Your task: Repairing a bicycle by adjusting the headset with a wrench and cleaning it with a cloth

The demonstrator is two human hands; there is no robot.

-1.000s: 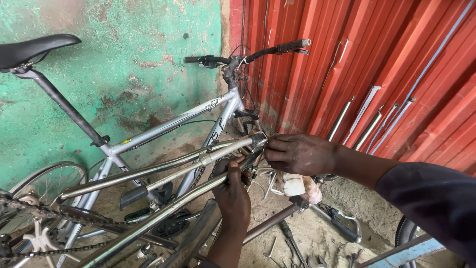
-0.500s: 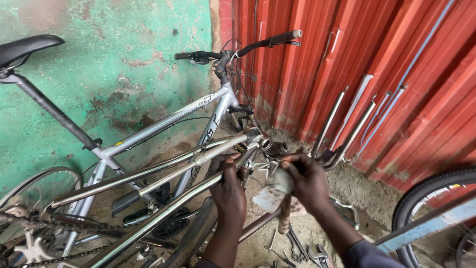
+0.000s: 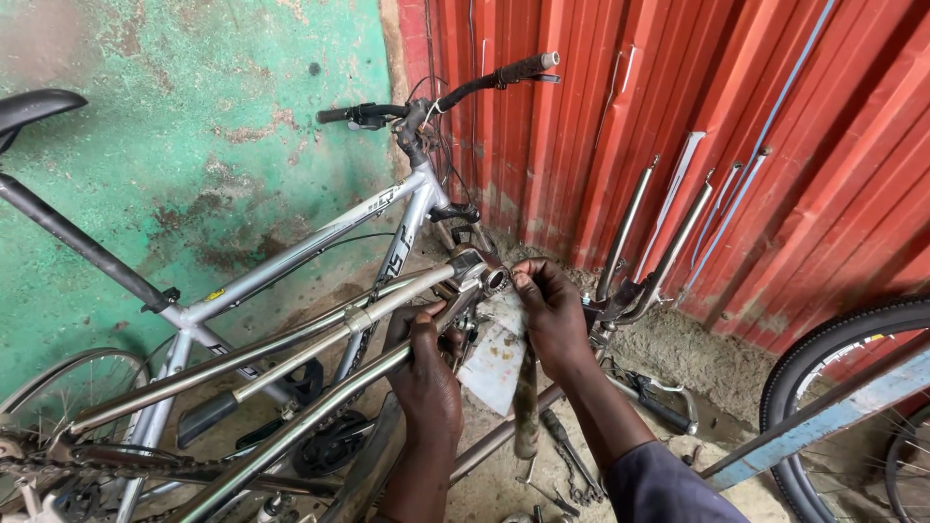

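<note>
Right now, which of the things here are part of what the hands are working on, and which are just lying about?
In hand:
left hand gripping the bare frame tube
right hand at the frame's threaded shell

Lying about:
silver bicycle against the green wall
forks leaning on the red sheet
tyre
tools on the ground

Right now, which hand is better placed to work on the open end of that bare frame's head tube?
Probably the right hand: its fingers already touch the head tube's open end, while the left hand grips the frame tube below.

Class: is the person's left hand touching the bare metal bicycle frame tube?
Touching. The head view shows the left hand wrapped around the bare metal bicycle frame tube, with its fingers curled over the tube and no gap visible.
</note>
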